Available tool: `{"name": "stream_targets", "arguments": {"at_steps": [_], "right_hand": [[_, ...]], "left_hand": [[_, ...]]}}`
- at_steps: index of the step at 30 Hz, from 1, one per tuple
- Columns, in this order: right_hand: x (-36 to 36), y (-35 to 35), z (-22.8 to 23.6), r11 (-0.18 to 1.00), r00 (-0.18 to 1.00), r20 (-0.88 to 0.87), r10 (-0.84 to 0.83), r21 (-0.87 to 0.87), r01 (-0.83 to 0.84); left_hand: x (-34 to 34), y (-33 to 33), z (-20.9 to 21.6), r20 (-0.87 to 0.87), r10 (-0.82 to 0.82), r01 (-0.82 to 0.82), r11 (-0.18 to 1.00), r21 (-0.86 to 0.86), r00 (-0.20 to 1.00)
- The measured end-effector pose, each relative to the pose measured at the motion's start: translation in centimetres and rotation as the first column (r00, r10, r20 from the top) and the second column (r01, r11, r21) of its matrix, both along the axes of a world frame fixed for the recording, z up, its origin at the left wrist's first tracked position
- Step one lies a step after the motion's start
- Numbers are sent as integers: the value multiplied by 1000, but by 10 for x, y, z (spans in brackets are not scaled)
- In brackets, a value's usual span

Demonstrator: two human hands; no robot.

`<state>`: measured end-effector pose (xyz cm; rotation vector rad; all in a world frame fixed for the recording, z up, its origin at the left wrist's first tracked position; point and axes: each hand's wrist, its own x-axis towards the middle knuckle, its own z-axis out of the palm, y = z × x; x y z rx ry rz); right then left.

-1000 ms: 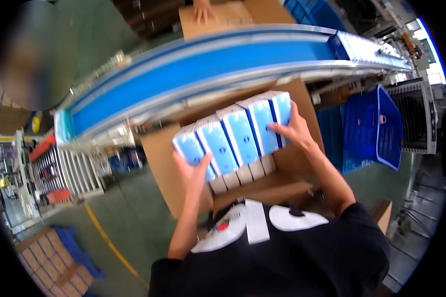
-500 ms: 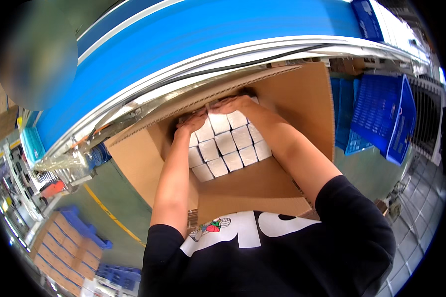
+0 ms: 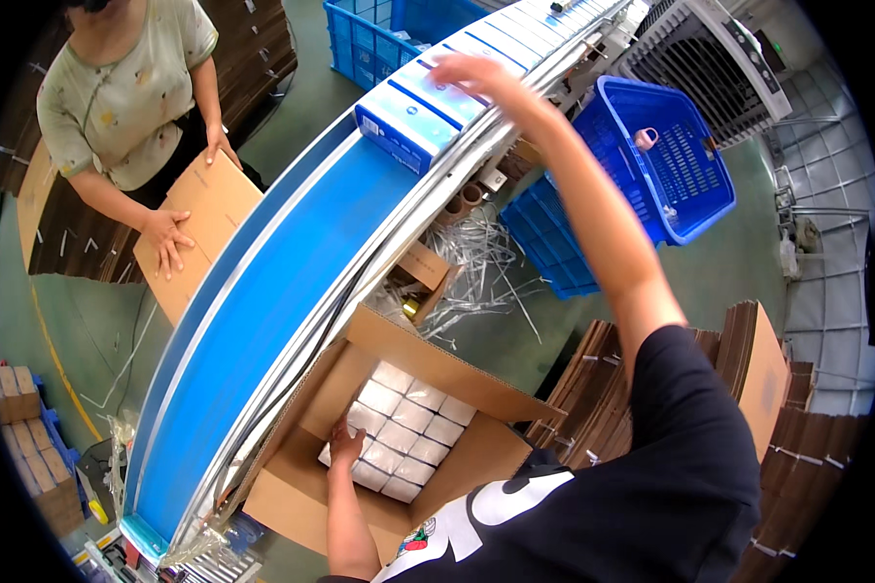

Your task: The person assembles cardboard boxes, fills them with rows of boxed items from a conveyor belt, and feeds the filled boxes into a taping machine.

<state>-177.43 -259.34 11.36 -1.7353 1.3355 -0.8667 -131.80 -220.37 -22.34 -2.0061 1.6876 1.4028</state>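
My left hand (image 3: 345, 443) is down in an open cardboard box (image 3: 496, 449), its fingers resting against the edge of several white wrapped packs (image 3: 399, 426). The packs sit in tight rows with dark gaps between them, filling only part of the box. My right arm is stretched far out to the conveyor. There my right hand (image 3: 474, 76), slightly blurred, hovers with fingers apart over a row of blue-and-white packages (image 3: 413, 119) lying side by side. Nothing is held in it; whether the fingertips touch a package I cannot tell.
A blue conveyor belt (image 3: 262, 321) curves past the box. Across it, a person (image 3: 131, 107) handles flat cardboard (image 3: 214, 219). Blue baskets (image 3: 656, 160) and tangled white straps (image 3: 481, 277) lie beyond the box. Stacked flat cartons (image 3: 593, 389) stand at right.
My view has turned toward the right. My right hand has left the packs in the box and reached out over the conveyor packages. The left hand stays at the packs.
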Motion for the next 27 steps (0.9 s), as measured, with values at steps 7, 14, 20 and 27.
{"name": "stream_targets", "arguments": {"at_steps": [7,14,20,27], "right_hand": [[-139,-102,-52,801,463,-724,-512,-206,562],[-39,-88,-39,920,802,-597,-2,314,236],[145,13,-64,991,830,-545,116,121,-59],[243,83,-60,987,931,-332,152,6,-159]], "left_hand": [[-63,-39,130,-386,621,-518,783,344,683],[-5,-72,286,-907,406,-554,784,281,113],[62,-195,285,-710,525,-698,713,65,469],[113,-172,284,-730,498,-797,594,-105,468]]}}
